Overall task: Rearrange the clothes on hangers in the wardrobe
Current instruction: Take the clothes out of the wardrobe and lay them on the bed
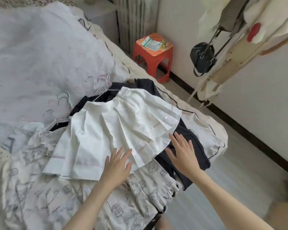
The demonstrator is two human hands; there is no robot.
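**Both hands flat over the skirt pile, nothing gripped yet**

Left hand (117, 163): fingers spread and straight, lying on the hem of the white pleated skirt (116, 130). Right hand (181, 152): also spread, palm down, just beside the skirt's hem corner, over the dark garment (189, 156) underneath. Whether it touches the cloth can't be told. Neither hand pinches anything.

Beyond the fingertips, up and left: the hangers (63, 103), wire hooks fanned out at the far edge of the pile. Under both wrists: a printed cream garment (140, 188) hanging off the bed (211, 130) edge.

Step, as judged: smoothing or sorting the stacked clothes on the bed before they go back to the wardrobe. Next move likely needs a reach past the skirt to the hooks, then a lift by the hook so the skirt doesn't slide off.

Room: right of the right hand the bed edge is close, open floor beyond. Further right a black bag (202, 58) and pale hanging clothes (249, 30). Red stool (152, 58) ahead by the wall, well apart. Left of the left hand, bedding, no free flat spot.
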